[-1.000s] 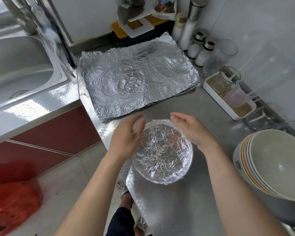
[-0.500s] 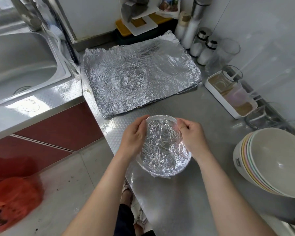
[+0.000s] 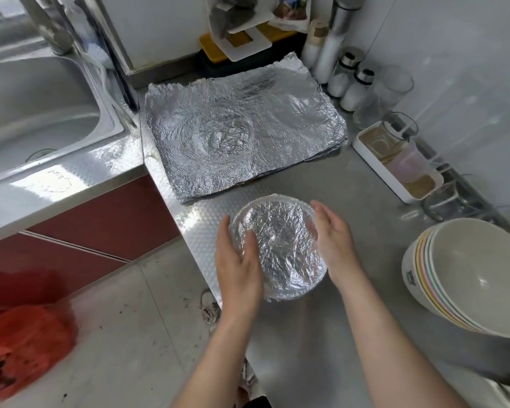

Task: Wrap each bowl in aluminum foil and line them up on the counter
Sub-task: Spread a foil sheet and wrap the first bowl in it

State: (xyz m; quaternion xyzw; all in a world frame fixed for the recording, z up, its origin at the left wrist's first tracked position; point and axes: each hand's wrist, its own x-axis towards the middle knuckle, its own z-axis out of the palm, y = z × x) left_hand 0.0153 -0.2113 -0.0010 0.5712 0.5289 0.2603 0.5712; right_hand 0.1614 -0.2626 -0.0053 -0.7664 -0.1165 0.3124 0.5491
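A foil-wrapped bowl point(image 3: 280, 245) sits on the steel counter point(image 3: 359, 201) near its front left corner. My left hand point(image 3: 237, 260) lies against the bowl's left side with fingers straight, thumb over the foil. My right hand point(image 3: 330, 240) presses flat against its right side. Behind the bowl a stack of crinkled foil sheets point(image 3: 242, 125) lies flat on the counter. At the right edge a stack of bare bowls point(image 3: 468, 275) leans on its side, with pastel rims.
A white tray with a glass jug and pink cup point(image 3: 401, 160) stands at the right. Shakers and bottles point(image 3: 345, 78) line the back wall. The sink point(image 3: 33, 113) is at the left. A red bag point(image 3: 21, 348) lies on the floor.
Half a second ago both hands pinched the foil at the bowl's far rim. Now they have slid down to its sides, fingers straightened, pressing the foil flat.
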